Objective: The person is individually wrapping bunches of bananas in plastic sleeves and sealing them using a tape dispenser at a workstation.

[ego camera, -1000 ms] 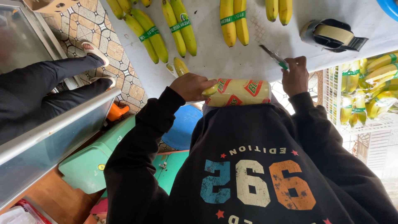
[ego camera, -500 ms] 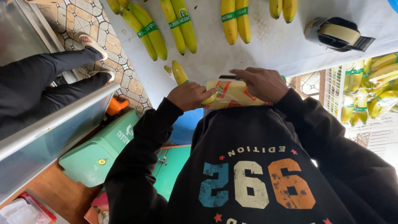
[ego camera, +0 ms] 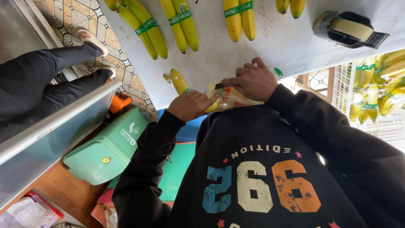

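Note:
My left hand (ego camera: 192, 105) grips a banana (ego camera: 179, 82) where it goes into a yellow printed plastic bag (ego camera: 232, 99), at the near edge of the white table (ego camera: 270, 46). My right hand (ego camera: 253, 80) lies on top of the bag and is closed around a thin tool. The tool's green and white end (ego camera: 276, 72) sticks out on the right, and its dark tip shows at the bag's mouth. Both hands touch the bag, and my black sleeves cover its lower part.
Several bananas with green bands (ego camera: 147, 27) lie in pairs across the table. A tape dispenser (ego camera: 348, 29) sits at the far right. A white crate of banded bananas (ego camera: 379, 90) stands on the right. Another person's black-trousered legs (ego camera: 46, 80), a metal counter (ego camera: 50, 139) and a green bin (ego camera: 107, 150) are on the left.
My right hand moved left with the tool, from beside the bag to on top of it. The left hand kept its hold on the bagged banana.

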